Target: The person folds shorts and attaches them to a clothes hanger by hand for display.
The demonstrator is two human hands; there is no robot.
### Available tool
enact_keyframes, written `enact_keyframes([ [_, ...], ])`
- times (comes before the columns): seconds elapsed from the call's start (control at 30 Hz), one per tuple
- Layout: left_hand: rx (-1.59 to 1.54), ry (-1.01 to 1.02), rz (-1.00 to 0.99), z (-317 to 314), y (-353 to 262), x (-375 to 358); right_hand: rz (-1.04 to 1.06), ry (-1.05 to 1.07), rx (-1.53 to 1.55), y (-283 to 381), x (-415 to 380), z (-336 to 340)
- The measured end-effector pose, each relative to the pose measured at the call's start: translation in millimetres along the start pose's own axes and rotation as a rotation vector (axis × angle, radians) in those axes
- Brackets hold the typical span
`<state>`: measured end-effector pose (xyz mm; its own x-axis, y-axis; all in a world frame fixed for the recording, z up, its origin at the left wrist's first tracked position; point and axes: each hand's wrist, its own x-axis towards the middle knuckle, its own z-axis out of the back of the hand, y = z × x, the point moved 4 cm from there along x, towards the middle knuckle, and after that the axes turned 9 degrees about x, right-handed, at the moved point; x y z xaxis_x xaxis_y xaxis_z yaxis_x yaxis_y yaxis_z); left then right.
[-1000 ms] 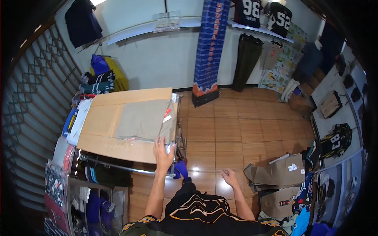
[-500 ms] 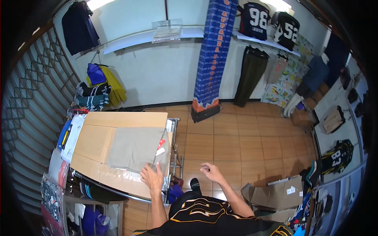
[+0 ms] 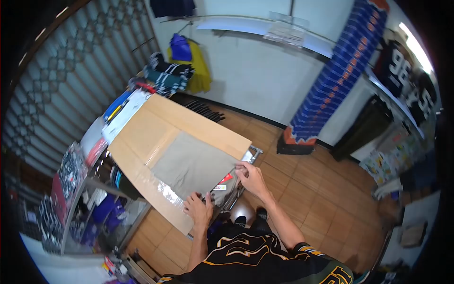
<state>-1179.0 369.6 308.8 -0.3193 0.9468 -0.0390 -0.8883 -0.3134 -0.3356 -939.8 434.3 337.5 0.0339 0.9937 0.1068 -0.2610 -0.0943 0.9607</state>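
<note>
While my right hand (image 3: 249, 180) pinches one corner of the folded grey garment (image 3: 195, 163) on the cardboard (image 3: 136, 144), my left hand (image 3: 198, 209), fingers parted, meets its near edge.

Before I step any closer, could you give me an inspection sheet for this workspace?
Surface: flat brown cardboard sheet, with shiny clear tape along part of it.
Job's things: grey-beige cloth lying flat, creased; red tag and white label by its lower right edge.
Clutter: white sheet and yellow item past the cardboard's far left end.
Hands: left hand at the cloth's near edge, thumb apart from its fingers; right hand at the cloth's right corner, grip unclear.
Cables: nothing seen.
Surroundings: folding gate, blue patterned pillar, tiled floor.
</note>
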Motion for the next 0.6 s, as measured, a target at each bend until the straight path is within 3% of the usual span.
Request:
enact_keyframes([
  [0.17,0.05,-0.092,0.177,-6.4,-11.7,2.6,0.185,0.181,0.024,7.8,59.8,-35.6],
  [0.37,0.1,-0.157,0.375,-2.8,-32.7,-5.0,0.426,0.51,-0.258,-20.3,77.2,-59.6],
  [0.6,0.069,-0.309,0.573,-24.7,-56.8,-5.1,0.52,0.545,-0.202,-23.3,80.4,-55.1],
])
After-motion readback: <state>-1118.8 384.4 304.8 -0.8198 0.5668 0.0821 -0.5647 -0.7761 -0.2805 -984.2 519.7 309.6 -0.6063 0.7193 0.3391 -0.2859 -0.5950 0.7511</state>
